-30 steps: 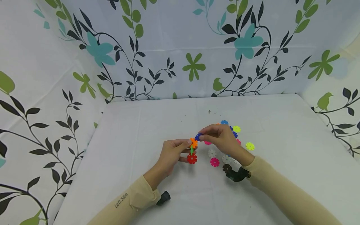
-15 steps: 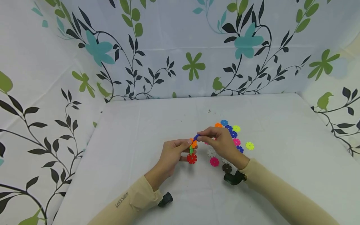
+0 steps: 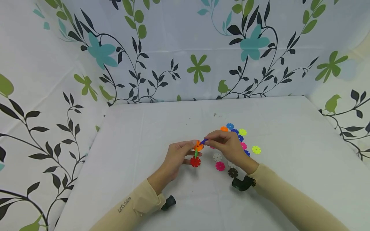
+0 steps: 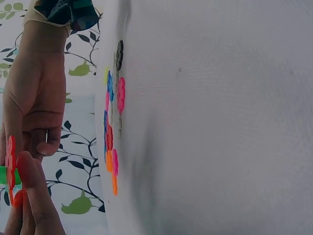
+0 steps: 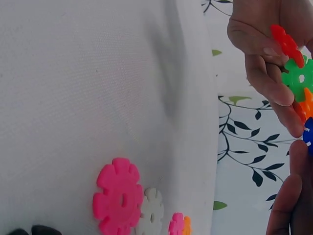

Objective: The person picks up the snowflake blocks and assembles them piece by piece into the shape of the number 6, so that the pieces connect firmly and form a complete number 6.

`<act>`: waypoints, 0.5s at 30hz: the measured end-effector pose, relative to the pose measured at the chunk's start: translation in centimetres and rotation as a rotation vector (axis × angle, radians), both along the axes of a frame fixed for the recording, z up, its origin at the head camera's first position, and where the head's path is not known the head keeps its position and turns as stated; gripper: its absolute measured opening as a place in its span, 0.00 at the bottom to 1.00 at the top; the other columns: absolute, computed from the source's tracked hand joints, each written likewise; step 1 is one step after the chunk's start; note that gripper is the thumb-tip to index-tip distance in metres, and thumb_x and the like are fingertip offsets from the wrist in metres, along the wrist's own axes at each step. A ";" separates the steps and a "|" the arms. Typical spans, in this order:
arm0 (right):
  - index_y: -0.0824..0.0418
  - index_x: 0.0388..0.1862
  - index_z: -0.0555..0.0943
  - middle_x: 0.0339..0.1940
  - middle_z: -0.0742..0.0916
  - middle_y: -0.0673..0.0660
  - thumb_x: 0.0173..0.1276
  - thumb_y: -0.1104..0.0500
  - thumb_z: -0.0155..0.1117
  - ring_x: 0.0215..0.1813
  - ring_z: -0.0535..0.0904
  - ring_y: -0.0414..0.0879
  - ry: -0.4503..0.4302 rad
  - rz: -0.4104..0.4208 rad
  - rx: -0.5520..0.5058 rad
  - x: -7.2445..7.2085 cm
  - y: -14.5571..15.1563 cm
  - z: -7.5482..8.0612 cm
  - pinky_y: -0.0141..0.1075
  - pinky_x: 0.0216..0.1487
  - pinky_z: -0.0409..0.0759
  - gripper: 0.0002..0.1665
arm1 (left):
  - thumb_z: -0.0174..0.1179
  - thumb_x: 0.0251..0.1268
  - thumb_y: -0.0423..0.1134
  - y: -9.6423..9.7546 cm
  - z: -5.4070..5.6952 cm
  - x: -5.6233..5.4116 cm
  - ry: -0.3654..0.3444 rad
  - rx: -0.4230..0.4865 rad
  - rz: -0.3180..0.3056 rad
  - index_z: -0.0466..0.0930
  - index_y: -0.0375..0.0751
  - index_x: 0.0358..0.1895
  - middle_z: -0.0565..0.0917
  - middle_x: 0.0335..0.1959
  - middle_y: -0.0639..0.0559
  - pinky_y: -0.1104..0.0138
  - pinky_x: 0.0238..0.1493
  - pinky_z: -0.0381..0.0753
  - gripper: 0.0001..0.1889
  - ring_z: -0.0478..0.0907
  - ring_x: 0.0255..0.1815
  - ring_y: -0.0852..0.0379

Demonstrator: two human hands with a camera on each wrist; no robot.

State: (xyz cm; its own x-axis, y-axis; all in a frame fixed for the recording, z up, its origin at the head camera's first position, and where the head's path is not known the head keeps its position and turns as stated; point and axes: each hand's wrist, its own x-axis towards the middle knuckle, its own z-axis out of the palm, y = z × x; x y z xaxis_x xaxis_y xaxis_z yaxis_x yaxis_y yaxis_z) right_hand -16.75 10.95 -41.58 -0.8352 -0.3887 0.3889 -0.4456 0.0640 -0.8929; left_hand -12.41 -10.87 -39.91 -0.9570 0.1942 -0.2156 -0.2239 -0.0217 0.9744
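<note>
In the head view my left hand (image 3: 174, 157) pinches the orange notched flower disc (image 3: 198, 146) between thumb and fingers. Below it hang a green disc (image 3: 196, 153), seen edge-on, and a red disc (image 3: 195, 162), linked in a short chain. My right hand (image 3: 229, 147) pinches a dark blue disc (image 3: 203, 141) at the orange disc's upper right edge. From the right wrist, the red, green (image 5: 292, 81), orange and blue (image 5: 308, 136) discs appear in a row, neighbours at angles to one another. The left wrist view has the red disc (image 4: 11, 169) close to the left fingers.
Loose flower discs lie right of and under the right hand, among them a pink (image 3: 220, 166), a brown (image 3: 233, 173), a white (image 3: 217, 157) and a yellow one (image 3: 256, 149). They rest on a white-covered table (image 3: 138, 134). A leaf-patterned cloth (image 3: 173, 48) hangs behind.
The blue disc has turned from showing its face to nearly edge-on against the orange disc. The left hand and chain have shifted very slightly; the right hand stays close by.
</note>
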 end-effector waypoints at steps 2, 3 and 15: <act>0.63 0.48 0.88 0.43 0.90 0.56 0.67 0.72 0.68 0.47 0.87 0.52 0.005 0.013 -0.001 -0.1 0.0 0.0 0.41 0.50 0.85 0.13 | 0.62 0.71 0.54 0.0 0.0 0.0 0.017 -0.007 -0.011 0.84 0.42 0.60 0.88 0.48 0.43 0.61 0.40 0.85 0.23 0.87 0.46 0.49; 0.63 0.48 0.88 0.43 0.90 0.55 0.67 0.72 0.68 0.47 0.87 0.51 0.008 0.016 0.006 0.0 0.1 0.0 0.41 0.49 0.85 0.13 | 0.63 0.71 0.54 0.0 0.0 0.0 0.026 -0.013 -0.017 0.83 0.44 0.62 0.88 0.49 0.45 0.61 0.40 0.85 0.24 0.87 0.45 0.49; 0.61 0.52 0.88 0.45 0.90 0.52 0.68 0.65 0.70 0.47 0.87 0.45 0.004 -0.058 0.125 0.5 -0.1 0.8 0.38 0.47 0.85 0.13 | 0.66 0.68 0.51 0.2 0.0 0.1 0.168 -0.121 -0.016 0.88 0.44 0.54 0.89 0.46 0.51 0.50 0.54 0.80 0.19 0.83 0.48 0.52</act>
